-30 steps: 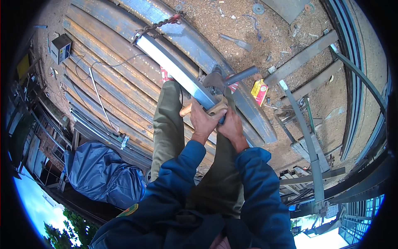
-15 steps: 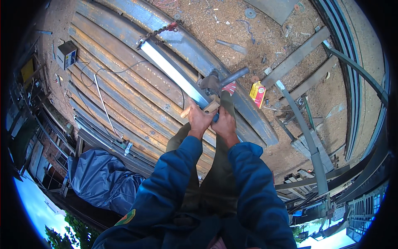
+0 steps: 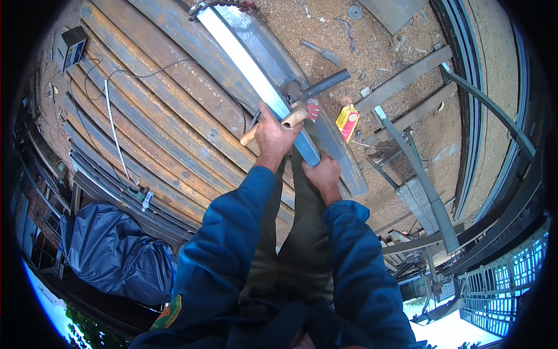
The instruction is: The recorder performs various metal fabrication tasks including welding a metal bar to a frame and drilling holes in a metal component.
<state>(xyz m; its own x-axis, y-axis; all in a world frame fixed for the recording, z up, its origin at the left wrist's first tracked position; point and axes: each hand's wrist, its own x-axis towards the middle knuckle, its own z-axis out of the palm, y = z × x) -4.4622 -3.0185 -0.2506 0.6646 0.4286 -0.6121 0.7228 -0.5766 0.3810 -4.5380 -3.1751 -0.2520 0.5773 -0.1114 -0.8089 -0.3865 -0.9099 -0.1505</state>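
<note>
A long, shiny square metal tube (image 3: 244,58) runs slantwise from a rusty chain (image 3: 203,7) at the top down toward my legs. My left hand (image 3: 275,135) is closed round its lower part, together with a pale wooden piece (image 3: 295,116) that crosses the tube. Another wooden end (image 3: 249,137) sticks out on the left of that hand. At the tube's near end, my right hand (image 3: 323,173) grips with the thumb on its side. A dark round metal bar (image 3: 326,83) and a red-and-white cloth-like thing (image 3: 313,109) lie just beyond.
Rusty steel beams (image 3: 168,110) lie side by side beneath. A small box-shaped machine (image 3: 72,49) with a cable sits far left, and a dark tarpaulin bundle (image 3: 119,250) lies near left. On the dirt at right are a yellow-red packet (image 3: 347,122) and a metal frame (image 3: 407,139).
The tube has come nearer, and its end now shows between my hands. My right hand has moved nearer, apart from the left. The whole view has shifted slightly.
</note>
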